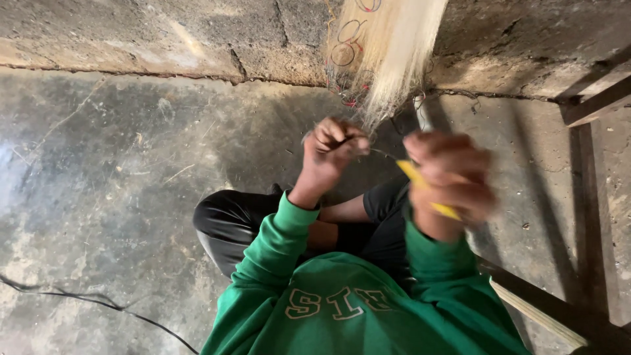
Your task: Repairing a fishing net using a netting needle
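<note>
Two hands work at a hanging bundle of pale fibre (394, 49). Left hand (332, 151) is closed, pinching a few strands at its lower tip; right hand (450, 176), blurred, grips a yellow comb (420, 184). A hard tug could likely snap strands or loosen the bundle from the concrete wall (197, 33).

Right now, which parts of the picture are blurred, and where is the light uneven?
Head view: the right hand and its yellow tool are motion-blurred; the left hand is sharper; the pale fibre bundle is bright, the concrete floor shows a pale sheen at left.
</note>
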